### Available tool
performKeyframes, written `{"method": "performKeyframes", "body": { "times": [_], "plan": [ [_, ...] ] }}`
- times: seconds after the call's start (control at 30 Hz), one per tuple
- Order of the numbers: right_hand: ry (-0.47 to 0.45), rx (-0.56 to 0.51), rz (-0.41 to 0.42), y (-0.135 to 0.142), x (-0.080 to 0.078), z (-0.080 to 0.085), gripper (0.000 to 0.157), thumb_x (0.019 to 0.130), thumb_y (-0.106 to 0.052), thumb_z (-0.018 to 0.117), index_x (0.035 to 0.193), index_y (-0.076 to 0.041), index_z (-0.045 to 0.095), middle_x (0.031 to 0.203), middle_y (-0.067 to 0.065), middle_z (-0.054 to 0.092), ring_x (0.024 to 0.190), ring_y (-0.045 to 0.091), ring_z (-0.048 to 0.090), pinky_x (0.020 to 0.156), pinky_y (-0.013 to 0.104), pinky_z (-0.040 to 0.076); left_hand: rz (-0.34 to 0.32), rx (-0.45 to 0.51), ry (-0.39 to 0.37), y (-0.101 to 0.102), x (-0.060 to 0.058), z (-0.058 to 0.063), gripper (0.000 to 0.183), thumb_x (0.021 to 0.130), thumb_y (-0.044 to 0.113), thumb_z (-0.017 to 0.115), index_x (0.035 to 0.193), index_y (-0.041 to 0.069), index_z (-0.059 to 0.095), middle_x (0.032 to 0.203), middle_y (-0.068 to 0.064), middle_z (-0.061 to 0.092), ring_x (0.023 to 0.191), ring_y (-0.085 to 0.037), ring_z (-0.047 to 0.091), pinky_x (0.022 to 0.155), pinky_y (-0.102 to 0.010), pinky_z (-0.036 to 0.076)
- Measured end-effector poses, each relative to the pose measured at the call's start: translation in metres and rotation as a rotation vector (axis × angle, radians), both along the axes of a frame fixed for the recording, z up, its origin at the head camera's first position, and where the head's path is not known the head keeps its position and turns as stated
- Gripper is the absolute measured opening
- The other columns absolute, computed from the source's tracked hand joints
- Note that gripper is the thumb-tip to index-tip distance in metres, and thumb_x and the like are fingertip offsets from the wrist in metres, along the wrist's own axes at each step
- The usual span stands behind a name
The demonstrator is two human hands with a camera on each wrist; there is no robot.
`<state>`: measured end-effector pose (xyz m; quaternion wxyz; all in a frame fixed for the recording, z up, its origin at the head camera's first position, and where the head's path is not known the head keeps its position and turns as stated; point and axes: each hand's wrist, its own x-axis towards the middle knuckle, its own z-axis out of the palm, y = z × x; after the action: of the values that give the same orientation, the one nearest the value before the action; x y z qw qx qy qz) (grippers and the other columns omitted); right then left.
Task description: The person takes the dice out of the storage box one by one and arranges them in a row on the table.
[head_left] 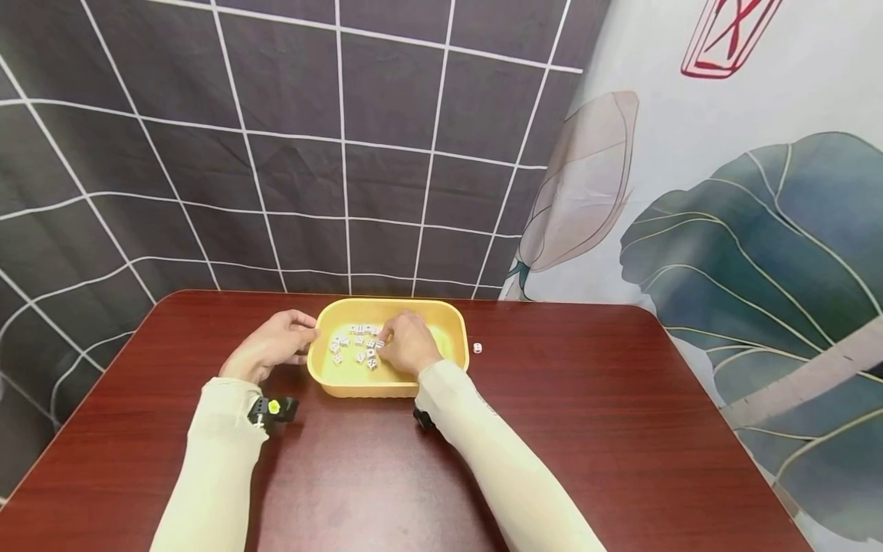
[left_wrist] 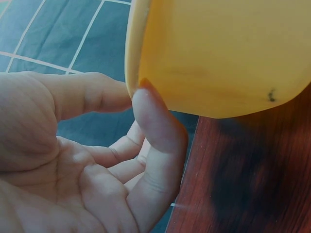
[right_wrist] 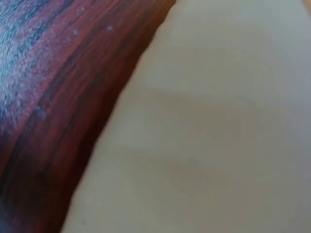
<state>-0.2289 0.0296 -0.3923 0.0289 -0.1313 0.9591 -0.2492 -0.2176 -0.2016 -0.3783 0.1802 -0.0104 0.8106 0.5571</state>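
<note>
A yellow plastic basin (head_left: 386,391) stands on the table, with several small white dice (head_left: 359,341) scattered over the left half of its floor. My left hand (head_left: 276,343) pinches the basin's left edge; in the left wrist view the thumb and a bent finger (left_wrist: 158,141) meet on the yellow wall (left_wrist: 218,53). Inside the basin, my right hand (head_left: 408,345) reaches down with the thumb and a finger around a die (head_left: 380,345) at the right of the group. The right wrist view is filled mostly by a pale sleeve (right_wrist: 204,121), which hides that hand.
One loose die (head_left: 477,348) lies on the dark red wooden table (head_left: 586,429), just right of the basin. A grey gridded cloth (head_left: 290,176) hangs behind the table, beside a leaf-patterned curtain (head_left: 759,268). Both wrists carry small black devices (head_left: 272,409).
</note>
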Motion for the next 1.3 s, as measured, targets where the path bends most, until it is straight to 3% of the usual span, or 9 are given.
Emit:
{"method": "performKeyframes", "body": {
  "times": [0.13,0.5,1.0,1.17,1.3],
  "plan": [
    [0.003,-0.028,0.052,0.004,0.002,0.007,0.01,0.082,-0.009,0.08,0.091,-0.008,0.078,0.106,0.008,0.067,0.109,0.027,0.058,0.103,0.036,0.047,-0.006,0.009,0.001,-0.001,0.001,-0.001,0.04,0.102,0.008,0.053,0.134,-0.012,0.041,0.09,-0.001,0.058,0.078,-0.009,0.054,0.066,-0.021,0.057],
    [0.115,-0.061,0.214,0.032,0.01,0.024,0.01,0.084,-0.012,0.078,0.093,-0.007,0.076,0.111,0.009,0.066,0.114,0.029,0.059,0.103,0.041,0.048,-0.001,-0.011,0.01,0.0,-0.001,-0.003,0.04,0.102,0.01,0.052,0.134,-0.012,0.042,0.094,-0.005,0.061,0.08,-0.011,0.057,0.069,-0.022,0.057],
    [0.26,-0.069,0.27,0.085,0.019,0.028,0.007,0.085,-0.013,0.078,0.09,-0.009,0.075,0.102,0.006,0.064,0.106,0.027,0.054,0.096,0.04,0.047,-0.016,-0.001,0.014,-0.001,-0.002,-0.002,0.041,0.102,0.008,0.054,0.134,-0.012,0.041,0.096,-0.006,0.059,0.079,-0.011,0.056,0.068,-0.023,0.057],
    [0.253,-0.074,0.263,0.104,0.019,0.026,0.007,0.086,-0.014,0.078,0.091,-0.01,0.075,0.106,0.006,0.064,0.108,0.026,0.053,0.096,0.04,0.048,-0.018,0.0,0.01,-0.003,-0.001,-0.002,0.041,0.101,0.009,0.055,0.134,-0.012,0.04,0.097,-0.006,0.059,0.078,-0.01,0.055,0.068,-0.023,0.058],
    [0.258,-0.078,0.26,0.12,0.019,0.027,0.006,0.087,-0.015,0.078,0.092,-0.012,0.075,0.107,0.004,0.065,0.105,0.022,0.053,0.089,0.037,0.048,-0.017,0.006,0.005,-0.004,-0.001,-0.002,0.04,0.101,0.008,0.054,0.134,-0.011,0.04,0.097,-0.006,0.058,0.078,-0.01,0.055,0.068,-0.022,0.058]
  ]
}}
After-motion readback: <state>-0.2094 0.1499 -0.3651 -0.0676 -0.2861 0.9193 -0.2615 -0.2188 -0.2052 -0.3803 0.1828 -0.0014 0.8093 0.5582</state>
